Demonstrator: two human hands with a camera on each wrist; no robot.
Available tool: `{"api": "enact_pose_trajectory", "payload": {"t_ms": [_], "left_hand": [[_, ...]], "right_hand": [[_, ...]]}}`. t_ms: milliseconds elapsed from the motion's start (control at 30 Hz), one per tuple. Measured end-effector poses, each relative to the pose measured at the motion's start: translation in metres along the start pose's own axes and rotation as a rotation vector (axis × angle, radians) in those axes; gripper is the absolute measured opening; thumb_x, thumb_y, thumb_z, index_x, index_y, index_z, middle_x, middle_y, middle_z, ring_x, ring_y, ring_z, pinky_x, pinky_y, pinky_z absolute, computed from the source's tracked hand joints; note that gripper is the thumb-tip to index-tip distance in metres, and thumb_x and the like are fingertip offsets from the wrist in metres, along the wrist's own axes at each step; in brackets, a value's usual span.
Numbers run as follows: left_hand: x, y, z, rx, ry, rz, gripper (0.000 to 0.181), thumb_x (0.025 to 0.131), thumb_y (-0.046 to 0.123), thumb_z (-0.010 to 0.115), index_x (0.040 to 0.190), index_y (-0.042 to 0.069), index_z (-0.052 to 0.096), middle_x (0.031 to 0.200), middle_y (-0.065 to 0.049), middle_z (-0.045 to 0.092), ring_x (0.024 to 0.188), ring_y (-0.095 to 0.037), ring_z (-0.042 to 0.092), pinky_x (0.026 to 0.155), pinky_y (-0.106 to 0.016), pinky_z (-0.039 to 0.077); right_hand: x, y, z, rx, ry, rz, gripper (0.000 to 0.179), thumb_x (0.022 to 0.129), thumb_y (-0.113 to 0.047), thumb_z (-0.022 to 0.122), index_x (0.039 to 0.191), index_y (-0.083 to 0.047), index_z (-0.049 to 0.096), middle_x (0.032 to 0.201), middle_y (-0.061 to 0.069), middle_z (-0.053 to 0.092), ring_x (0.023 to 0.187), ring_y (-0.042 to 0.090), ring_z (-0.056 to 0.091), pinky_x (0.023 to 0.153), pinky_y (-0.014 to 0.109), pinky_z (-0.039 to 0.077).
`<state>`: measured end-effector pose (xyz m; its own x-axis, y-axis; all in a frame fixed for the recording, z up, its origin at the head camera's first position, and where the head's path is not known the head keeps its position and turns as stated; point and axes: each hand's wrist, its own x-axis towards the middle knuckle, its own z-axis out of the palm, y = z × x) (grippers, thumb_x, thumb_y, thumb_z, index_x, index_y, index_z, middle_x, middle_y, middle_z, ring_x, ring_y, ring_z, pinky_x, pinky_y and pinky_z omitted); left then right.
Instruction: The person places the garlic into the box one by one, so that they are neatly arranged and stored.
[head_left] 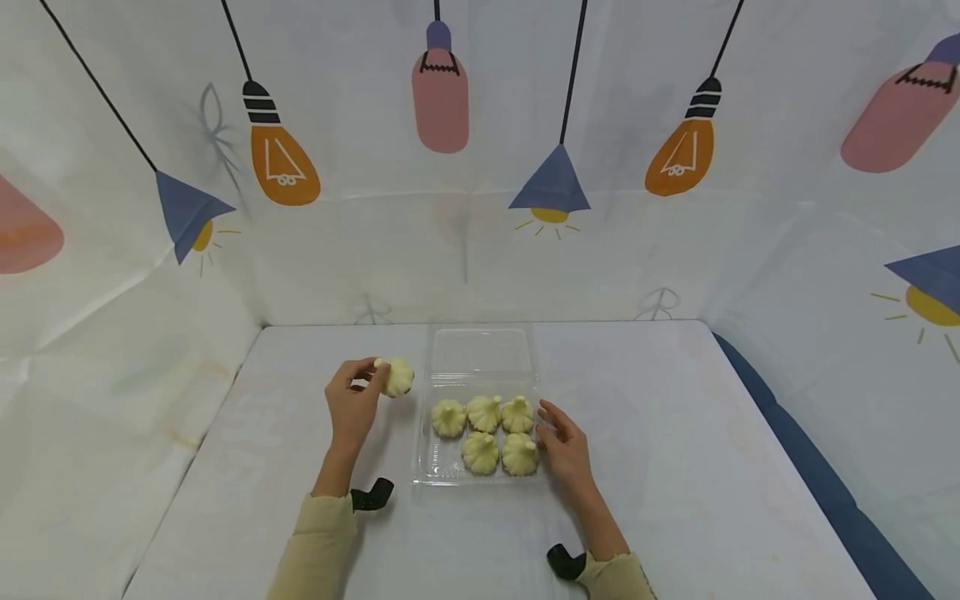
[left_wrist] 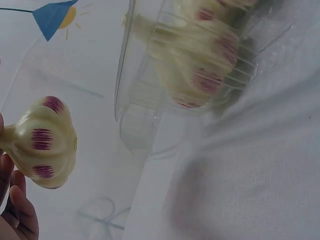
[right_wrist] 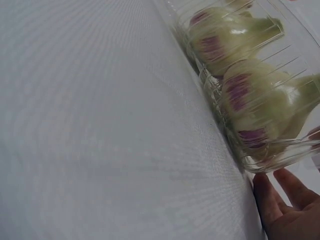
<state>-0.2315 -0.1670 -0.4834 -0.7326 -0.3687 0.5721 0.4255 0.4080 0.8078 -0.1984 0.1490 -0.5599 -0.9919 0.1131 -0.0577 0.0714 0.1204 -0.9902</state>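
My left hand (head_left: 354,408) holds a garlic bulb (head_left: 398,377) by its stem, raised to the left of a clear plastic container (head_left: 438,467). In the left wrist view, this garlic bulb (left_wrist: 47,142) is cream with purple streaks, and the fingers (left_wrist: 25,212) show at the left edge. Several more garlic bulbs (head_left: 484,412) sit in the container: three in the back row, two in the front row at middle and right. My right hand (head_left: 566,450) is at the container's right side; in the right wrist view its fingertips (right_wrist: 290,185) touch the container's edge.
The container's clear lid (head_left: 482,350) lies folded back behind the base, toward the rear wall. A white cloth covers the table (head_left: 675,500). White sheets printed with lamps (head_left: 551,187) rise at the back and both sides. Each wrist wears a black camera mount (head_left: 372,494).
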Motion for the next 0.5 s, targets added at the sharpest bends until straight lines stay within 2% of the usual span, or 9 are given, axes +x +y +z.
{"api": "enact_pose_trajectory", "payload": {"t_ms": [300, 500], "left_hand": [[-0.015, 0.017, -0.006, -0.04, -0.024, -0.011, 0.012, 0.081, -0.004, 0.075, 0.092, -0.007, 0.071, 0.079, -0.016, 0.063, 0.071, -0.011, 0.059, 0.054, -0.017, 0.043], [-0.025, 0.024, -0.008, -0.046, -0.057, 0.003, 0.013, 0.08, -0.004, 0.076, 0.092, -0.006, 0.071, 0.079, -0.014, 0.063, 0.071, -0.012, 0.059, 0.053, -0.018, 0.043]], "right_hand": [[-0.001, -0.001, 0.0, 0.001, 0.001, 0.012, 0.043, 0.097, -0.007, 0.057, 0.139, -0.014, 0.053, 0.138, 0.015, 0.052, 0.104, 0.022, 0.058, 0.076, 0.025, 0.05], [-0.002, -0.001, 0.001, 0.009, 0.0, -0.002, 0.043, 0.098, -0.007, 0.057, 0.14, -0.01, 0.053, 0.138, 0.019, 0.052, 0.101, 0.021, 0.059, 0.076, 0.027, 0.051]]}}
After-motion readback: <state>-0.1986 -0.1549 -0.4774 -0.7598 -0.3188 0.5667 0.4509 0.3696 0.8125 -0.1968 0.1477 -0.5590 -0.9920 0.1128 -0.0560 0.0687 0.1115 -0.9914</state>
